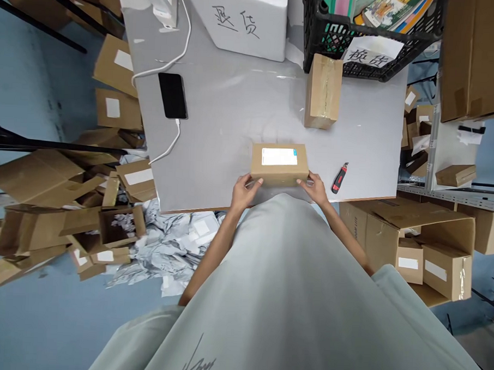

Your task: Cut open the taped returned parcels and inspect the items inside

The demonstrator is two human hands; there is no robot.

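A small brown cardboard box (280,176) with a white label on its top is at the front edge of the grey table (234,108). My left hand (244,191) grips its left end, thumb on the near side. At the right end my right hand (313,189) holds it the same way. Most of the fingers are hidden behind the box. A red and black box cutter (339,178) lies on the table to the right of my right hand, its blade end pointing away. Farther back stands a second, taped cardboard box (323,93).
A white foam bin (241,26) and a black plastic crate (359,53) of books stand at the back. A black phone (173,96) with a white cable lies left. Opened cartons (38,178) and grey bags (166,247) cover the left floor; a large carton (371,234) stands right.
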